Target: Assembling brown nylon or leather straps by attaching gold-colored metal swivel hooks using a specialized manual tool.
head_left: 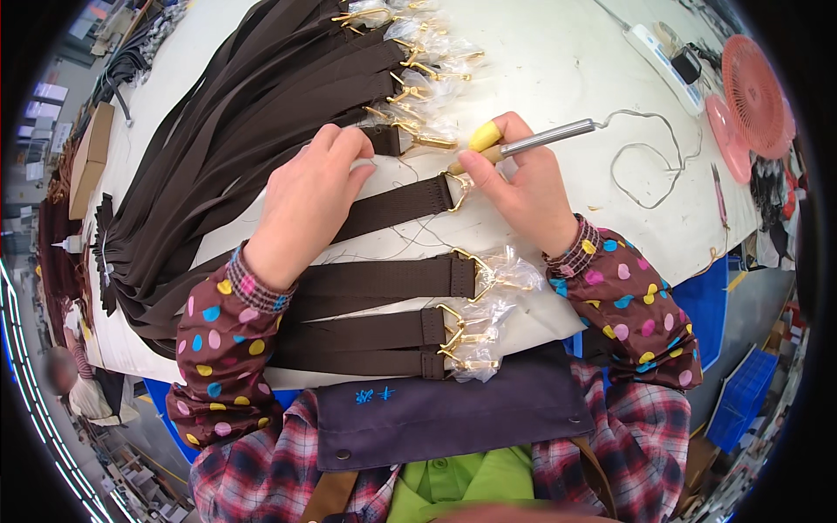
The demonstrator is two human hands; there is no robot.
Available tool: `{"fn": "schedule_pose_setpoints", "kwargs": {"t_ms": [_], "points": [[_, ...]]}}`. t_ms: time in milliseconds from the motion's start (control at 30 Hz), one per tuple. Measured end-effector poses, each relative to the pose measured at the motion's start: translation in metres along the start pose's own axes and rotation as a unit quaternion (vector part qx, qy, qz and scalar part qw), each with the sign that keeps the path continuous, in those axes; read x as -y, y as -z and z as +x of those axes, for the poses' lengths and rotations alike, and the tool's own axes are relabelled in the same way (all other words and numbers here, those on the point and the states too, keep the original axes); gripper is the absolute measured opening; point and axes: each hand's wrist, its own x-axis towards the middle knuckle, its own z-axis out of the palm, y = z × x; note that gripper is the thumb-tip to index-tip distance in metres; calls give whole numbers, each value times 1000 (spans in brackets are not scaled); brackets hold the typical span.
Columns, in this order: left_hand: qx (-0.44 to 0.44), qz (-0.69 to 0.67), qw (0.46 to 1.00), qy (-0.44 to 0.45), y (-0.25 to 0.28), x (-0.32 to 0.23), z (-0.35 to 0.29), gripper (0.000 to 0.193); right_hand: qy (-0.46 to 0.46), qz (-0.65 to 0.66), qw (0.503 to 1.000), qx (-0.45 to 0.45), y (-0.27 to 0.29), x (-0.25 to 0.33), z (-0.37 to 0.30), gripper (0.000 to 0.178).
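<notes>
My right hand [534,192] is closed round a corded soldering iron [549,137] with a silver shaft and a tan part by my fingers; a yellow cover [485,135] sits on one finger. Just below it lies the end of a dark brown webbing strap [392,209] with a gold metal ring [457,193]. My left hand [309,205] is above this strap, its fingers curled and thumb drawn in toward them. Whatever they pinch, if anything, is hidden. Several loose dark threads [403,237] lie around the strap.
Many brown straps [288,83] fan across the white table [540,52], gold clasps wrapped in clear plastic [427,78]. More wrapped clasps [501,283] lie nearest me. A pink fan [754,96], a power strip [664,65] and a thin pointed tool [720,196] are at right.
</notes>
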Motion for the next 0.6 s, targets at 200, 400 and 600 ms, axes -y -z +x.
{"fn": "schedule_pose_setpoints", "kwargs": {"t_ms": [200, 400, 600], "points": [[142, -85, 978, -126, 2, -15, -7, 16, 24, 3, 1000, -9, 6, 1, 1, 24], [207, -73, 965, -143, 11, 3, -13, 13, 30, -17, 999, 3, 10, -4, -1, 25], [115, 18, 990, -83, 29, 13, -9, 21, 58, -21, 998, -8, 12, 0, -1, 23]]}}
